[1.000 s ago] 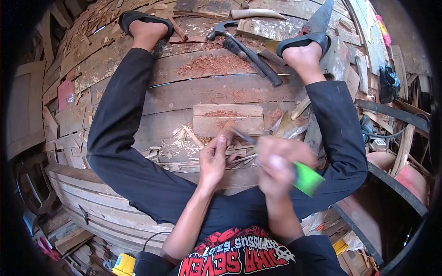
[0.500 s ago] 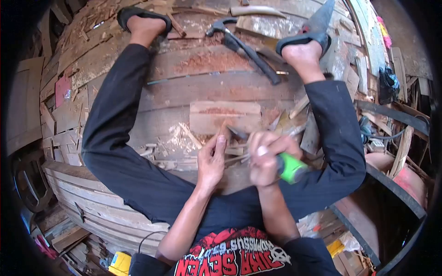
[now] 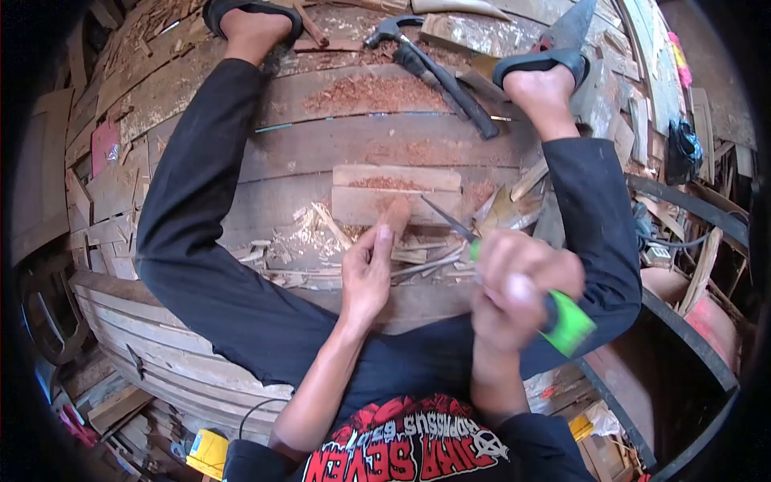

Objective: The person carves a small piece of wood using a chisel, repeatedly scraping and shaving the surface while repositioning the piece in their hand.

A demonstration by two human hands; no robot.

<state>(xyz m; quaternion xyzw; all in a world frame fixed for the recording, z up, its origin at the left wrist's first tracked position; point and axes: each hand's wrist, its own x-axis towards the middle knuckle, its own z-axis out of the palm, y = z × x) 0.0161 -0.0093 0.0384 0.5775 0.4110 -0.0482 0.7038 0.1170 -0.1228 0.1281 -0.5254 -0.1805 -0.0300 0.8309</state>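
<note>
My left hand (image 3: 366, 277) pinches a small reddish-brown piece of wood (image 3: 396, 214) between thumb and fingers, its end pointing away from me. That end is over a flat wooden block (image 3: 353, 206) with reddish dust on it. My right hand (image 3: 522, 285), blurred by motion, is wrapped round the green handle of a file (image 3: 446, 218). Its dark, tapered blade points up and left, and the tip lies just right of the wood piece, apart from it in view. Part of the handle is hidden by the fingers.
A claw hammer (image 3: 438, 80) lies on the plank floor (image 3: 305, 149) between my feet. A saw blade (image 3: 569, 30) is by my right foot. Pale shavings (image 3: 309, 233) and red dust (image 3: 369, 92) are scattered about. A yellow container (image 3: 207, 454) stands at lower left.
My right hand has drawn the file back, right and toward me, so more of the blade shows and its tip is off the wood piece. My left hand has barely moved.
</note>
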